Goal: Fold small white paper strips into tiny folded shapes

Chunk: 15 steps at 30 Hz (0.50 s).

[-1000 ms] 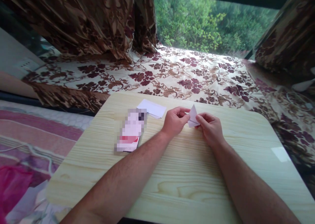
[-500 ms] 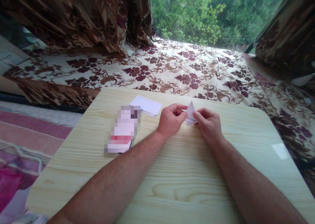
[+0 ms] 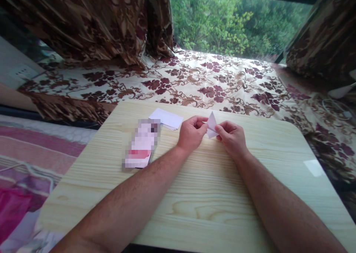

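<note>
A small piece of folded white paper (image 3: 212,121) with a pointed top is held up above the far part of the table. My left hand (image 3: 191,133) pinches its left edge between thumb and fingers. On the other side, my right hand (image 3: 231,137) grips the lower right of the paper, thumb in front. The fingertips behind the paper are partly hidden. To the left of my left hand lies a small stack of white paper sheets (image 3: 166,118).
A pixelated flat object (image 3: 141,143) lies on the pale wood-grain table (image 3: 200,204), left of my left forearm. Beyond the table's far edge spreads a floral cloth (image 3: 194,76) below a window, with curtains (image 3: 111,23) at both sides. Pink striped bedding (image 3: 41,145) is at the left.
The camera view has shifted slightly. Both hands still pinch the folded paper, which appears a little further left and higher in the picture, with its lower part tilted slightly differently.
</note>
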Each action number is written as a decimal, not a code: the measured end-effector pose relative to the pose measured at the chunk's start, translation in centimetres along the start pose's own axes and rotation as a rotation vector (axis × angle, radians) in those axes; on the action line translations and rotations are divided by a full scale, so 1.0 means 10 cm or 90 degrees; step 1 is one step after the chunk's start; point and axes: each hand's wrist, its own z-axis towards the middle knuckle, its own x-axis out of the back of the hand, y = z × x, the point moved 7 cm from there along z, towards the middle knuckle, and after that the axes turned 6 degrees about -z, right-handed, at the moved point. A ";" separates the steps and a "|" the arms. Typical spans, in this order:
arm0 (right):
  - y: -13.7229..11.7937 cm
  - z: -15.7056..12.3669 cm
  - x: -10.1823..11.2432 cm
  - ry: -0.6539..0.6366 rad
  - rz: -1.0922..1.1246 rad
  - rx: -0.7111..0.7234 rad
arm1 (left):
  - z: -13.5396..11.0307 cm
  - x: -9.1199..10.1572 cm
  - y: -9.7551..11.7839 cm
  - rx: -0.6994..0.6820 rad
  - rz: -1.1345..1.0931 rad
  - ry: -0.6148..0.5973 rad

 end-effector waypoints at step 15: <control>0.03 0.01 0.02 0.008 0.043 -0.001 | -0.28 0.06 0.30 -0.060 0.658 0.120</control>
